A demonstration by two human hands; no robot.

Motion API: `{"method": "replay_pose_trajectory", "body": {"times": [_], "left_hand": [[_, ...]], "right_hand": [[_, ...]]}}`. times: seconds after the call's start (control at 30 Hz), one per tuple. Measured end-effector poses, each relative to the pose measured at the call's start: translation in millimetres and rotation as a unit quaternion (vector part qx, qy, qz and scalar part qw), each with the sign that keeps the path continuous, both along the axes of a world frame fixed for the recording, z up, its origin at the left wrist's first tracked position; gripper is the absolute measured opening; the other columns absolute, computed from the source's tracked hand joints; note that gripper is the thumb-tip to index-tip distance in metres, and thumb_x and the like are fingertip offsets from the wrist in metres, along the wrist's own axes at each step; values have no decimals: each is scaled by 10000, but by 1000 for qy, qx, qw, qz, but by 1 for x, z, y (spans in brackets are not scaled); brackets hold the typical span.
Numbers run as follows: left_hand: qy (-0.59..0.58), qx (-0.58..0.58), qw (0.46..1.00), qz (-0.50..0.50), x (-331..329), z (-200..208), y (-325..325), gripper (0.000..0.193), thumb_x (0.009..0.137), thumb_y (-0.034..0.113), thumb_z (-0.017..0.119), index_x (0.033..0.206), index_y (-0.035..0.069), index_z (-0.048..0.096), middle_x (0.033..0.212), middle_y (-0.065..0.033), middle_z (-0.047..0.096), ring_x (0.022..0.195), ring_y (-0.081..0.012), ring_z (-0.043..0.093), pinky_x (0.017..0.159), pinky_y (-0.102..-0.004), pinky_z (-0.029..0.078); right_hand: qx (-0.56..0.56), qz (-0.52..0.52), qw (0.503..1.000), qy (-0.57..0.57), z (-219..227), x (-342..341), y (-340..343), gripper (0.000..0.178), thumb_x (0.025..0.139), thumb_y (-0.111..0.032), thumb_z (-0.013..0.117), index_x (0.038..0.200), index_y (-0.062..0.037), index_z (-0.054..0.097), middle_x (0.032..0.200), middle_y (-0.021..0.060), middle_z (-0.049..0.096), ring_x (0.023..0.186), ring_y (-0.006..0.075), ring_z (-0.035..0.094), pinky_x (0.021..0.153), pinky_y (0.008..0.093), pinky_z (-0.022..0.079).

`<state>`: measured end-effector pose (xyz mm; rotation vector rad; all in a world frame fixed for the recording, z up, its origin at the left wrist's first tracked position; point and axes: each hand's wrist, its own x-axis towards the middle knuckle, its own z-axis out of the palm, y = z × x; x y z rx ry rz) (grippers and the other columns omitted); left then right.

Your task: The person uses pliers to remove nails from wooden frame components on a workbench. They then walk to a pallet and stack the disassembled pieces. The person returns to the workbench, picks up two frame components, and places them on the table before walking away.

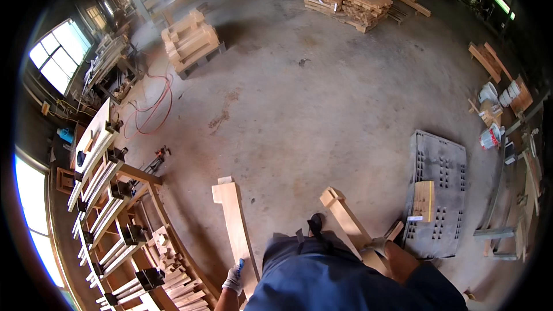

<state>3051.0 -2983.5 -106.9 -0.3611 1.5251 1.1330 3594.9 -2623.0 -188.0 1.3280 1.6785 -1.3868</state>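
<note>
At my left side runs a long pale wooden beam [235, 219] with a stepped, notched far end. My left hand [233, 280], in a light glove with a bit of blue at the fingers, is closed on its outer edge. A second wooden beam [350, 219], with a blocky notched head, slants along my right side. My right hand [377, 246], also gloved, is wrapped over it, and part of its grip is hidden. The near ends of both beams pass out of sight beside my body.
A clamp rack [109, 178] and stacked wood offcuts [178, 288] stand at left. On the right lies a grey perforated pallet [438, 161] bearing a wood block [424, 196]. Farther off are stacked beams [190, 37], a lumber pile [351, 3], a red hose [155, 109] and buckets [491, 137].
</note>
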Motion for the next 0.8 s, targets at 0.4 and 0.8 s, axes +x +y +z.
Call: {"method": "replay_pose_trajectory", "body": {"times": [0.4, 0.8], "left_hand": [[-88, 41, 995, 26, -73, -28, 214, 790, 916, 731, 569, 1401, 107, 584, 1358, -69, 642, 1256, -275, 544, 1091, -436, 415], [1, 98, 995, -22, -296, -65, 415, 760, 986, 715, 446, 1458, 124, 526, 1355, -39, 619, 1257, -236, 534, 1131, -358, 378]], "right_hand": [[-41, -146, 981, -123, 48, -177, 214, 749, 752, -472, 831, 1307, 1, 659, 1115, 168, 731, 959, 280, 706, 832, 398, 552], [-38, -239, 970, -37, 86, -312, 343, 730, 762, -526, 829, 1199, 44, 696, 1025, 186, 735, 938, 273, 693, 838, 370, 543]]}}
